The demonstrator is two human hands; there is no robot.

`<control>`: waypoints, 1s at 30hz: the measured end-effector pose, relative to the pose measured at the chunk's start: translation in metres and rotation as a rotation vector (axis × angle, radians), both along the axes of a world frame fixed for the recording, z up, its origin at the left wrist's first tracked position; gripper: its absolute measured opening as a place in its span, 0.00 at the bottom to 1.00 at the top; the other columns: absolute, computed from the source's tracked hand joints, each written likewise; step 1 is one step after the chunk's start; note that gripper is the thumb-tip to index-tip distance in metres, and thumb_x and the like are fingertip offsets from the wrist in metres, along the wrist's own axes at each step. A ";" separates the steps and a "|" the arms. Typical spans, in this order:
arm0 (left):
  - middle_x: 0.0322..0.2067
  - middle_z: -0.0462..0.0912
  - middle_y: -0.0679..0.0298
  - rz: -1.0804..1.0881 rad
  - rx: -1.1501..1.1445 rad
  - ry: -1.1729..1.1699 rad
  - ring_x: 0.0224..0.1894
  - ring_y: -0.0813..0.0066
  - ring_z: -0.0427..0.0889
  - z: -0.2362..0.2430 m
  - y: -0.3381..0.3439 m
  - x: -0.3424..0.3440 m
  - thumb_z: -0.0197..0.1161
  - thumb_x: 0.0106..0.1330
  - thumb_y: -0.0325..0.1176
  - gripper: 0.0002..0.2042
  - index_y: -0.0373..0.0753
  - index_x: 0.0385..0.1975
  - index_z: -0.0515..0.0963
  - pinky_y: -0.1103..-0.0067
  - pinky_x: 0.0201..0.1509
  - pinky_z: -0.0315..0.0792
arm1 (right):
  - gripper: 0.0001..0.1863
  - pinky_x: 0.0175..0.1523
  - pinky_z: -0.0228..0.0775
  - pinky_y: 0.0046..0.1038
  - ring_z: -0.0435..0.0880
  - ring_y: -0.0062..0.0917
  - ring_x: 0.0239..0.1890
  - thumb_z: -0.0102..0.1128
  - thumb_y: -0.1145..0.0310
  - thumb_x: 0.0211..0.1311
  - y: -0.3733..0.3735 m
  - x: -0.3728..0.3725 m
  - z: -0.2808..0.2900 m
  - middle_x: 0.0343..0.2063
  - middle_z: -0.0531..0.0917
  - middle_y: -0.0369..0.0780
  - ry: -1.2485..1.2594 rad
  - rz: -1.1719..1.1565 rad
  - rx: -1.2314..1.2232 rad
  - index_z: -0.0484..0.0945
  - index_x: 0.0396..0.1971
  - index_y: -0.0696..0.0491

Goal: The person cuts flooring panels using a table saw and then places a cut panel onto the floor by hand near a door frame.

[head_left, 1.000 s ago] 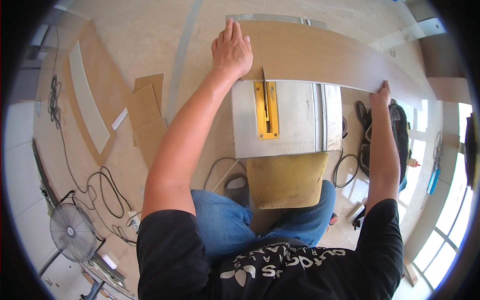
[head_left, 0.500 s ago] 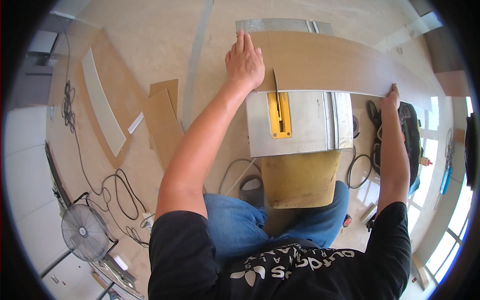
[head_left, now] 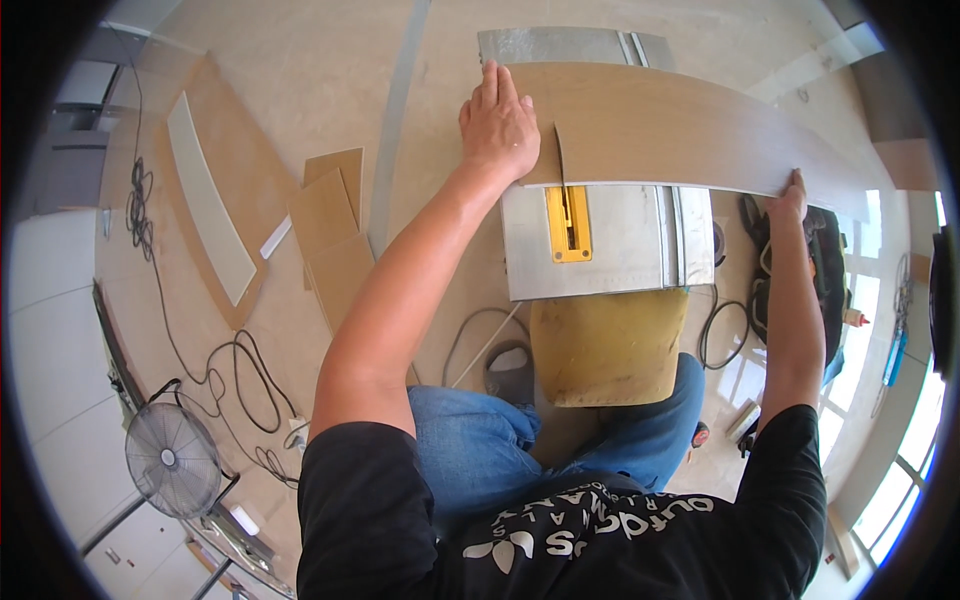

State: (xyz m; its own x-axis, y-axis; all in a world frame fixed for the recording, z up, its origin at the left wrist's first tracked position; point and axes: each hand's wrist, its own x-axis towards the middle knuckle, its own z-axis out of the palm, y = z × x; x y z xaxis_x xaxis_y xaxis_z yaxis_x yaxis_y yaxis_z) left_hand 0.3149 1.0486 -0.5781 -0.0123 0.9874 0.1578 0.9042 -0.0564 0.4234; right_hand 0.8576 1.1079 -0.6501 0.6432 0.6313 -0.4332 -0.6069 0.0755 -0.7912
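Observation:
A long wood-grain board [head_left: 670, 120] lies across a metal table saw [head_left: 625, 250], its right end reaching well past the saw. The dark saw blade [head_left: 560, 155] stands up through the board near its left end, above a yellow insert [head_left: 571, 230]. My left hand [head_left: 503, 125] presses on that left end with fingers stretched out, just left of the blade. At the board's near edge on the right, my right hand [head_left: 790, 198] grips with the thumb on top. The fingers beneath the board are hidden.
A yellow seat-like panel [head_left: 608, 345] stands between my knees and the saw. Cut boards [head_left: 330, 215] and a white strip [head_left: 210, 200] lie left. A fan [head_left: 172, 460] and cables [head_left: 245, 370] are lower left, with a black bag [head_left: 820, 270] at right.
The board has slid slightly toward me across the saw, covering more of the yellow insert. Both hands have moved with it. The whole view has also shifted a little.

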 end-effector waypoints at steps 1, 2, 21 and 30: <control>0.70 0.46 0.49 0.006 -0.003 0.008 0.71 0.57 0.51 0.000 -0.003 -0.003 0.36 0.73 0.41 0.28 0.27 0.66 0.50 0.66 0.71 0.48 | 0.12 0.59 0.69 0.42 0.78 0.33 0.51 0.55 0.60 0.66 -0.002 -0.013 0.003 0.46 0.80 0.36 0.028 -0.006 -0.009 0.79 0.43 0.50; 0.70 0.46 0.49 0.015 -0.010 0.009 0.71 0.57 0.51 0.000 -0.005 -0.006 0.36 0.73 0.41 0.28 0.27 0.66 0.50 0.66 0.71 0.48 | 0.12 0.60 0.68 0.45 0.77 0.34 0.52 0.54 0.60 0.67 -0.005 -0.025 0.007 0.47 0.80 0.36 0.055 -0.013 -0.018 0.79 0.43 0.50; 0.69 0.48 0.48 -0.001 0.028 0.025 0.69 0.57 0.55 0.004 -0.028 0.002 0.40 0.72 0.39 0.27 0.27 0.65 0.52 0.65 0.69 0.51 | 0.13 0.58 0.70 0.45 0.78 0.33 0.50 0.52 0.62 0.67 -0.031 -0.007 0.009 0.46 0.80 0.37 -0.020 -0.037 -0.025 0.77 0.45 0.52; 0.69 0.49 0.46 -0.004 0.041 0.052 0.68 0.55 0.57 0.004 -0.041 0.003 0.40 0.72 0.39 0.27 0.26 0.65 0.52 0.65 0.69 0.52 | 0.13 0.56 0.73 0.40 0.79 0.31 0.49 0.55 0.63 0.66 -0.042 -0.002 0.003 0.45 0.81 0.37 0.001 -0.043 0.011 0.77 0.45 0.54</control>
State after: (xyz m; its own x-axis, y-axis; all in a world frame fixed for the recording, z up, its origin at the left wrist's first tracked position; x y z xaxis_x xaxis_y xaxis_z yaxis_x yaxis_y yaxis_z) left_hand 0.3183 1.0078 -0.5741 0.0010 0.9801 0.1984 0.9245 -0.0765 0.3734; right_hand 0.8557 1.0660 -0.6472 0.6693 0.6078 -0.4273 -0.6037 0.1097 -0.7896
